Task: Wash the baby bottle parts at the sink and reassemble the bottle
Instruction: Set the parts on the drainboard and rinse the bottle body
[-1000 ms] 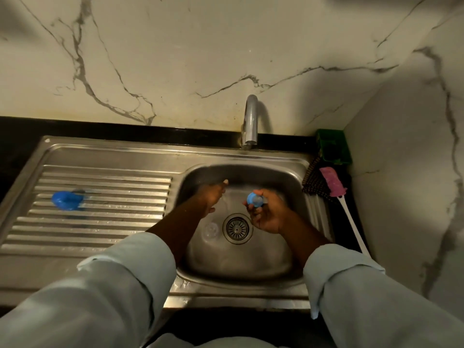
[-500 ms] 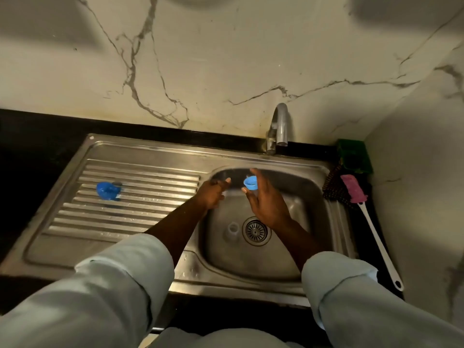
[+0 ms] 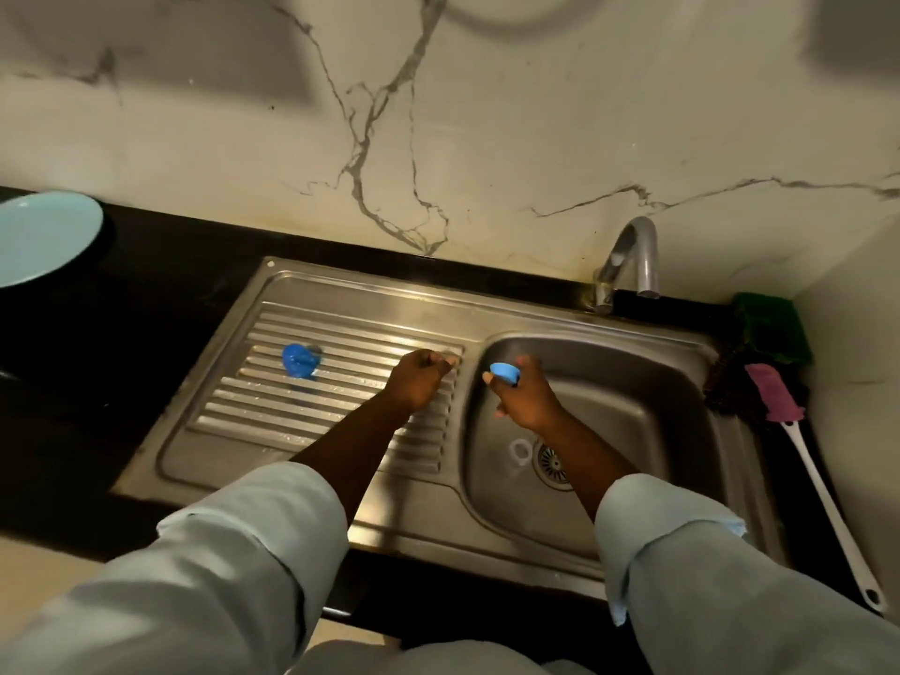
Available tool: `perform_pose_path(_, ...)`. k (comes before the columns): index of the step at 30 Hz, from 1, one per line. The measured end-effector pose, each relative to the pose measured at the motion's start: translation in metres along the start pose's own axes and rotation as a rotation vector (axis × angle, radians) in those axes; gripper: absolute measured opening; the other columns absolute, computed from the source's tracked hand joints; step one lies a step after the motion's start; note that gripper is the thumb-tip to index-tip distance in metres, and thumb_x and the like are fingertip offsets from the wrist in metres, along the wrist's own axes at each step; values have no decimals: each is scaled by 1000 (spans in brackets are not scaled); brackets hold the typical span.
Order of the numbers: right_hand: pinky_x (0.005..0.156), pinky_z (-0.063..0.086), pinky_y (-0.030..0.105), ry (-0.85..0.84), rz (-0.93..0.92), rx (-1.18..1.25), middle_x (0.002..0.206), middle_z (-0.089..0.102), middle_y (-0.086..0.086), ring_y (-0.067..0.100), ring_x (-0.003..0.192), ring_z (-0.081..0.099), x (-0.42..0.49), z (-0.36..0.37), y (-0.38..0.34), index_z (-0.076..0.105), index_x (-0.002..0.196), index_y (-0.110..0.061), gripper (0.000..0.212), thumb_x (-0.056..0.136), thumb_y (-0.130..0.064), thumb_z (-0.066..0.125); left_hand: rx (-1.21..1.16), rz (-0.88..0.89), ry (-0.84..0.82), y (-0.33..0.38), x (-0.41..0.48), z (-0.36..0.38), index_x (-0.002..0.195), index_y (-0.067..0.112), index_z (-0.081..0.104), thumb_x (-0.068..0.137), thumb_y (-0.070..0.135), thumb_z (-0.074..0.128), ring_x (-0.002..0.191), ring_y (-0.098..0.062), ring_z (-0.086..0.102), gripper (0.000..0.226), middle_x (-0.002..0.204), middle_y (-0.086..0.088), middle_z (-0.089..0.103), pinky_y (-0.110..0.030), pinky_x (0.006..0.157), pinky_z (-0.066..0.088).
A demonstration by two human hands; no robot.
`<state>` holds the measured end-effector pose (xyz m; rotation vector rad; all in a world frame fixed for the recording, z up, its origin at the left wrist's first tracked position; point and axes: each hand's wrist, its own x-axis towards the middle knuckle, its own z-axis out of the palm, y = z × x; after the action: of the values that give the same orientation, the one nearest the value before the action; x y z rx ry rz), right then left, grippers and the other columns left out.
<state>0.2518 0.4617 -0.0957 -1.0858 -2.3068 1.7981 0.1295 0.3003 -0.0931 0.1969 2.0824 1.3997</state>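
My right hand (image 3: 526,401) pinches a small blue bottle ring (image 3: 504,372) above the far left corner of the sink basin (image 3: 647,406). My left hand (image 3: 421,382) hovers over the right end of the ribbed drainboard (image 3: 341,343) with its fingers curled. Something pale shows at its fingertips, and I cannot tell whether it is a part. Another blue bottle part (image 3: 298,361) lies on the drainboard to the left. In the basin a clear ring-shaped part (image 3: 520,453) rests beside the drain (image 3: 553,462).
The tap (image 3: 628,260) stands behind the basin with no water running. A green sponge (image 3: 769,328), a dark scrubber (image 3: 730,382) and a pink-headed bottle brush (image 3: 774,392) lie on the right. A light blue plate (image 3: 44,236) sits far left on the black counter.
Both hands have risen out of the basin and shifted left. The left hand is now over the drainboard. The right hand still holds the blue ring. The view has turned left.
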Motion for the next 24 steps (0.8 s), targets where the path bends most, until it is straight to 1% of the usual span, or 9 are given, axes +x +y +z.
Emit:
perform_pose_path(3,51,56,26,47,-86,93,112,55,15,21,77,67,3,30,-4,30,122,-21,60,88,-13,78,-8,21,-10,-9,-4,-25,69,21,62,80,46,75,63,-19,55,30,68,-3,62,-36,64,48)
perform_pose_path(6,47,55,29,46,-81,127,104,59,19,24,72,66,5,59,-10,37,111,-15,57,80,-11,86,-19,10,6,-28,-1,-53,77,16,66,78,47,76,79,-23,67,33,80,-8,70,-49,84,57)
perform_pose_path(9,56,60,35,-14,-105,103,99,65,15,21,76,68,10,84,-21,43,109,-17,55,77,-16,88,-50,-63,-5,-45,-2,-84,89,8,70,74,53,78,92,-40,74,48,94,-21,76,-58,90,57)
perform_pose_path(12,70,63,37,-6,-160,26,101,71,8,21,86,73,17,109,-35,52,110,-22,53,74,-29,90,-75,-84,-4,-46,-16,-115,95,5,67,95,26,69,89,-42,73,21,97,-27,74,-43,74,59)
perform_pose_path(15,79,56,17,-38,-220,-52,103,72,0,17,94,71,23,136,-55,64,113,-20,46,77,-34,88,-82,-96,57,-54,-19,-138,87,11,63,99,18,63,62,-17,69,14,79,-13,71,-27,56,52)
perform_pose_path(17,72,43,0,-77,-279,-176,102,71,-4,12,93,68,27,153,-70,68,115,-15,43,80,-32,86,31,-65,125,-61,-19,-154,84,14,66,97,33,66,63,-10,64,23,75,-3,68,-26,62,50)
perform_pose_path(18,71,39,-1,-86,-316,-243,102,71,-3,10,93,67,28,160,-76,69,116,-12,42,81,-30,85,123,-58,152,-63,-19,-160,83,17,68,96,41,66,67,-10,63,27,74,1,67,-26,65,48)
perform_pose_path(22,86,47,16,-123,-438,-435,105,71,1,7,94,63,30,187,-93,70,114,-7,43,78,-22,87,319,-41,224,-70,-20,-180,84,23,65,96,47,61,85,-17,64,28,84,0,67,-28,72,42)
perform_pose_path(24,87,56,27,-122,-462,-529,102,70,1,12,93,67,35,199,-95,69,108,-8,40,75,-22,87,368,-30,260,-70,-21,-188,83,24,61,96,45,62,85,-16,61,25,85,1,64,-26,73,39)
